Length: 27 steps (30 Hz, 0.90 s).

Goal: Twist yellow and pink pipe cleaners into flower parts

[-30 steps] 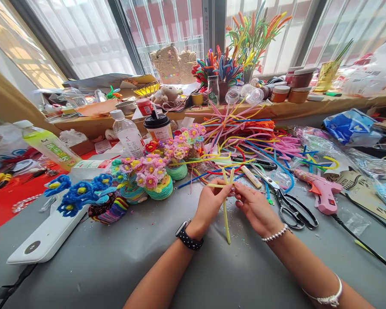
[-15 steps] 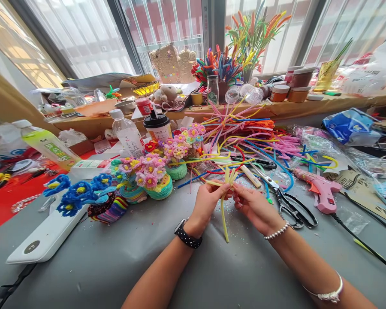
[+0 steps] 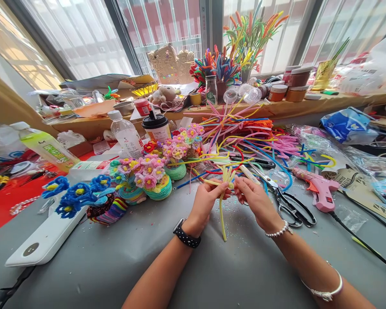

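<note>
Between the fingers of my left hand [image 3: 209, 199] is a small bundle of pale yellow pipe cleaners [image 3: 227, 174], pinched near its middle. Several short ends fan upward from the grip, and one longer end hangs down toward the table. My right hand [image 3: 255, 201] is just to the right of the bundle, its fingers curled together beside the rounded yellow part. Whatever those fingertips hold, if anything, is hidden. Black-handled scissors [image 3: 291, 206] lie right of my right hand, and a pink glue gun [image 3: 320, 189] rests farther right.
Pipe-cleaner flowers in pots [image 3: 151, 174] and blue flowers in a striped pot [image 3: 107, 209] stand at the left, beside a white power bank [image 3: 40, 242]. A heap of loose pipe cleaners [image 3: 244, 128] lies behind my hands. Bottles and a lidded cup [image 3: 156, 128] stand at the back.
My right hand's fingertips have shifted slightly right, away from the middle of the bundle. My left hand keeps its pinch. The whole view has moved slightly.
</note>
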Motion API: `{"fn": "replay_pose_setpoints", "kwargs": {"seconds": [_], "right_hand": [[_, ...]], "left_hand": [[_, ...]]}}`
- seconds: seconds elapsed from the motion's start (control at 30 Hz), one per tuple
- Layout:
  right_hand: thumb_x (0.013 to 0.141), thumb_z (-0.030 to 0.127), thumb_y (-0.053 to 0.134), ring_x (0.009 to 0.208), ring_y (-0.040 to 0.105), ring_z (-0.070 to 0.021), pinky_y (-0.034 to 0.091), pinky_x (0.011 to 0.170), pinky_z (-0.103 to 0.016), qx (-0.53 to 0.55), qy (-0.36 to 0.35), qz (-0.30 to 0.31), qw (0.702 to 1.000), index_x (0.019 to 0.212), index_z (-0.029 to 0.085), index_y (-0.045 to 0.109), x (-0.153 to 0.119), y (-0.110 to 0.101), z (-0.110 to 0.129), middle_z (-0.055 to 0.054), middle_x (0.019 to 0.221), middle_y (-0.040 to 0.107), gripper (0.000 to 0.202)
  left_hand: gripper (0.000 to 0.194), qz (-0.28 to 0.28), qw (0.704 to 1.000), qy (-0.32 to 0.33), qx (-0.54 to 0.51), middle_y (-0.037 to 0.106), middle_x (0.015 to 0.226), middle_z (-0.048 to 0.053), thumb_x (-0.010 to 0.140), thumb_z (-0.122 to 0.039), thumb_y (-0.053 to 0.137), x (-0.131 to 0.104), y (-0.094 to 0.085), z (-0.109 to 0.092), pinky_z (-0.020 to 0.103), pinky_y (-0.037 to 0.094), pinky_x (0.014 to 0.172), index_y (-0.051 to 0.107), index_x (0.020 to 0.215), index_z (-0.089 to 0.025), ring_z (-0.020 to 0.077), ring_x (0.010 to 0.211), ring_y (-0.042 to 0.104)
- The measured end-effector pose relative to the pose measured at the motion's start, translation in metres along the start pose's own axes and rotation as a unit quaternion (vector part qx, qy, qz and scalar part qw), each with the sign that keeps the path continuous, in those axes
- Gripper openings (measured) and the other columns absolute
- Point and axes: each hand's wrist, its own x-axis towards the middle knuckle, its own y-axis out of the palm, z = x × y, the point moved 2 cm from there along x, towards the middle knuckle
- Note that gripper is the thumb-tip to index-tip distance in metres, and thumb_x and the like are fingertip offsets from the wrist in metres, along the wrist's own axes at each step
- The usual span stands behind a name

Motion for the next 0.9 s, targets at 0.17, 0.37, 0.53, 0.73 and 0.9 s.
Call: {"fn": "replay_pose_setpoints", "kwargs": {"seconds": [0.17, 0.37, 0.53, 0.73, 0.9], "right_hand": [[0.081, 0.041, 0.039, 0.054, 0.041, -0.0135, 0.03, 0.053, -0.026, -0.239, -0.165, -0.016, 0.957, 0.062, 0.02, 0.048, -0.004, 0.003, 0.008, 0.0, 0.058, 0.048, 0.029], [0.081, 0.042, 0.038, 0.051, 0.04, -0.0132, 0.027, 0.051, -0.026, -0.232, -0.152, -0.039, 0.96, 0.062, 0.021, 0.046, -0.007, 0.008, 0.002, 0.001, 0.055, 0.045, 0.029], [0.078, 0.045, 0.042, 0.044, 0.028, -0.0086, 0.022, 0.043, -0.023, -0.014, -0.025, -0.009, 1.0, 0.061, 0.02, 0.042, -0.007, 0.015, -0.011, 0.006, 0.05, 0.033, 0.03], [0.075, 0.041, 0.049, 0.047, 0.03, -0.0069, 0.021, 0.043, -0.022, 0.052, 0.016, 0.037, 0.998, 0.061, 0.018, 0.047, -0.003, 0.008, -0.003, 0.005, 0.054, 0.04, 0.028], [0.071, 0.039, 0.056, 0.049, 0.031, -0.0059, 0.023, 0.045, -0.021, 0.064, 0.019, 0.034, 0.997, 0.06, 0.017, 0.05, 0.0, -0.001, 0.001, 0.005, 0.057, 0.041, 0.025]], "left_hand": [[0.021, 0.007, 1.0, 0.018, 0.009, 0.056, 0.058, 0.0, 0.061, -0.03, 0.065, -0.002, 0.002, -0.001, 0.023, 0.044, 0.058, 0.056, 0.063, -0.012, 0.0098, 0.056, 0.054], [0.022, 0.014, 0.999, 0.044, 0.024, 0.053, 0.054, -0.002, 0.062, -0.033, 0.064, -0.002, 0.004, 0.0, 0.021, 0.041, 0.054, 0.052, 0.06, -0.013, 0.0093, 0.054, 0.053], [0.021, -0.006, 0.995, 0.078, 0.068, 0.054, 0.055, -0.003, 0.064, -0.032, 0.062, -0.003, 0.004, 0.001, 0.021, 0.042, 0.055, 0.052, 0.061, -0.014, 0.0091, 0.054, 0.053], [0.02, 0.008, 0.996, 0.073, 0.054, 0.053, 0.054, -0.003, 0.067, -0.031, 0.059, -0.002, 0.002, 0.0, 0.021, 0.04, 0.054, 0.051, 0.059, -0.014, 0.0078, 0.052, 0.049], [0.021, 0.018, 0.997, 0.054, 0.059, 0.053, 0.053, -0.002, 0.067, -0.032, 0.059, -0.001, 0.001, 0.0, 0.021, 0.04, 0.053, 0.053, 0.059, -0.013, 0.0082, 0.051, 0.048]]}}
